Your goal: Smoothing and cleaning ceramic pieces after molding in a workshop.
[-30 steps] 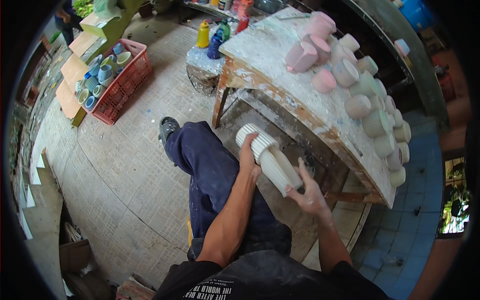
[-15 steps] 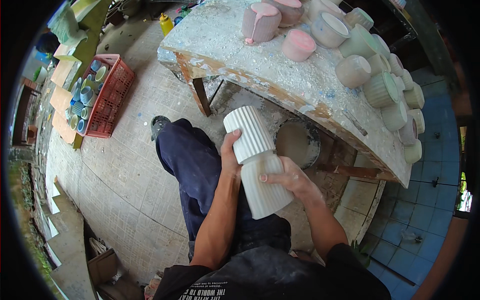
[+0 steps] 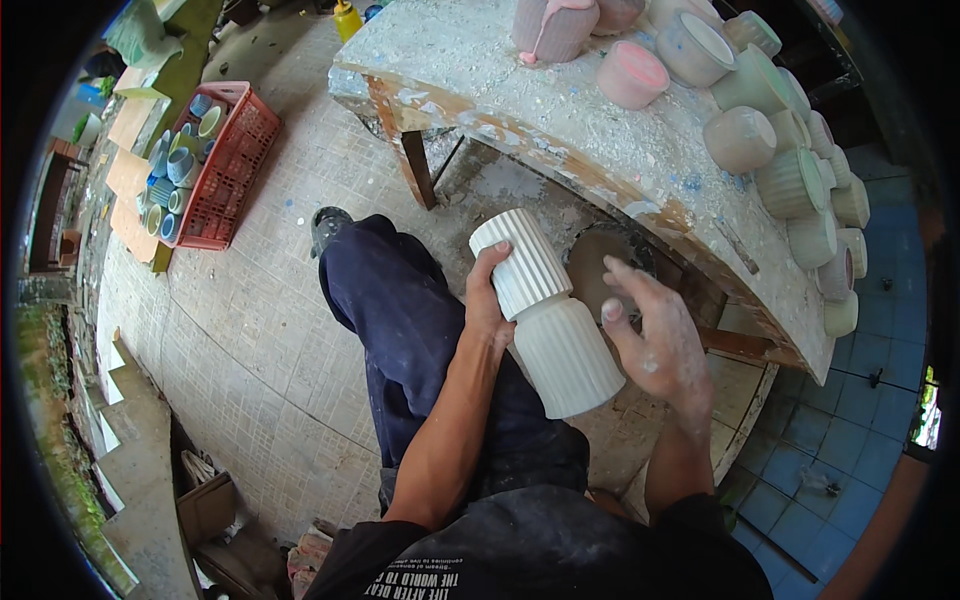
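Note:
Two white ribbed pots [image 3: 550, 310] are stacked mouth to mouth over my lap. My left hand [image 3: 487, 300] grips them from the left side at the joint between the upper and lower pot. My right hand [image 3: 655, 335] is off the pots, fingers spread and dusted white, hovering just right of them. My dark blue trouser leg [image 3: 400, 320] stretches out on the tiled floor below.
A worn, paint-stained workbench [image 3: 560, 110] spans the top right, loaded with several pink, green and cream pots [image 3: 790, 180]. A red crate [image 3: 225, 165] of blue and green cups sits on the floor at the upper left. A round disc [image 3: 600, 270] lies under the bench.
My right hand has let go of the lower pot and opened beside it. The stacked pots now rest in my left hand alone, lower and closer to my lap.

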### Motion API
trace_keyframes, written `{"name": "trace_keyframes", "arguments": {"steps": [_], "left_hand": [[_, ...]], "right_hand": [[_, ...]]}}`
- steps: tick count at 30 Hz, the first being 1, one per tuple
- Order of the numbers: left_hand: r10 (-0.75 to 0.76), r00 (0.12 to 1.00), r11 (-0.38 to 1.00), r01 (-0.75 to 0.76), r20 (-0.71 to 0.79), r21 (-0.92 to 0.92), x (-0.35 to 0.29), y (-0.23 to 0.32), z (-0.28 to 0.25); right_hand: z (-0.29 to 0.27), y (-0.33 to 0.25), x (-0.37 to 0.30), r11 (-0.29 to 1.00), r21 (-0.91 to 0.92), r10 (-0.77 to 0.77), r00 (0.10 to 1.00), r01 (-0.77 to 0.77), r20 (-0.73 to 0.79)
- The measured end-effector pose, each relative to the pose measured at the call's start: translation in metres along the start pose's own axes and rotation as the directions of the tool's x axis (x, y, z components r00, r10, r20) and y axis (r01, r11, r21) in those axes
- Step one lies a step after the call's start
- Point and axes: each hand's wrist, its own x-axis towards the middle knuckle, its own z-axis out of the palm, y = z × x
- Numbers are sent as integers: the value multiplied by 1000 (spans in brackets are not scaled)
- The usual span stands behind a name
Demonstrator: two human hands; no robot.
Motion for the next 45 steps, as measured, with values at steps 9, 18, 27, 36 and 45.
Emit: {"name": "trace_keyframes", "arguments": {"steps": [9,18,27,36,45], "left_hand": [[126,978,992,-125,-163,17,1,5,-11],[75,985,945,-121,-158,-304,9,16,-18],[77,986,932,-125,-151,-341,9,16,-22],[83,948,988,-120,-307,-102,8,13,-22],[139,905,990,-134,-401,41,9,14,-21]], "right_hand": [[124,5,28,992,125,31,929,17,-369],[146,-19,23,954,-132,-300,824,270,-481],[138,-7,29,913,-237,-397,853,332,-338],[105,-12,52,990,-34,-131,977,139,170],[114,5,86,971,4,-227,912,241,341]]}}
